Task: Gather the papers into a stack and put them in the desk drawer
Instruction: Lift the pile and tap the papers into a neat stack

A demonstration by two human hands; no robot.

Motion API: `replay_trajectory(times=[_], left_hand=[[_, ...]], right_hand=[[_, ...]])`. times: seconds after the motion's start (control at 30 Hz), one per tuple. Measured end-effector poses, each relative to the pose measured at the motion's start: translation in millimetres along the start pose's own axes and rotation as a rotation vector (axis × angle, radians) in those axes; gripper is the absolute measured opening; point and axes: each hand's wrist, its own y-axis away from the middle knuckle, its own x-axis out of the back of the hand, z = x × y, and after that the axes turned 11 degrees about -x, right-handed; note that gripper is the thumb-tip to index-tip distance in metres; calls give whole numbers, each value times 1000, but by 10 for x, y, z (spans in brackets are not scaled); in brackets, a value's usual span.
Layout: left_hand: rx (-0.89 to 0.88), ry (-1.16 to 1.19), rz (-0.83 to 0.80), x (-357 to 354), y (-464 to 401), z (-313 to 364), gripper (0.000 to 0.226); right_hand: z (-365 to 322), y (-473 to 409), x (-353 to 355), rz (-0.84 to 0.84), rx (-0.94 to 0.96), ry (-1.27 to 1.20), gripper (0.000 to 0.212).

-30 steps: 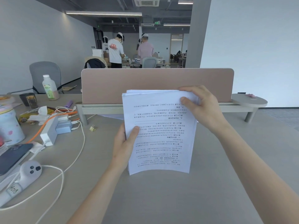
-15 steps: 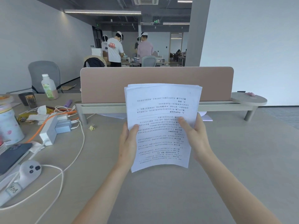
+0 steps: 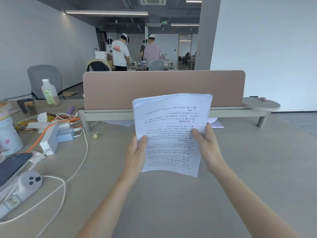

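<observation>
I have the stack of papers gathered and lifted upright above the tabletop, its printed text upside down to me. My left hand has its fingers clamped on the stack's left edge, thumb on the front sheet; my right hand clamps the right edge the same way. The top edges look slightly fanned, so I judge the squaring not quite finished. A loose sheet appears to lie under the riser shelf, perhaps not yet collected. The drawer is not in view; stowing remains. The tabletop is pale grey, bare in front of me, with cables, a power strip and a bottle on the left. Beyond the pink divider lies an open office with people standing.
</observation>
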Motion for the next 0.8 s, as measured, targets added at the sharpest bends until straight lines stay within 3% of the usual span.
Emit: replay_trajectory(times=[0.13,0.23,0.33,0.5,0.8], left_hand=[[-19,-26,16,-22,-24,-21,16],[3,-30,-10,-37,26,-133,16],[-52,-34,-2,-77,4,-125,21],[-29,-56,-31,-145,-6,-158,19],[41,-92,6,-164,-181,-220,20]], right_hand=[[92,-7,-14,7,47,16,8],[299,21,-51,-28,-9,69,26],[374,-8,-19,13,-32,50,28],[482,-18,-32,20,-106,86,10],[408,-177,59,-10,-199,136,8]])
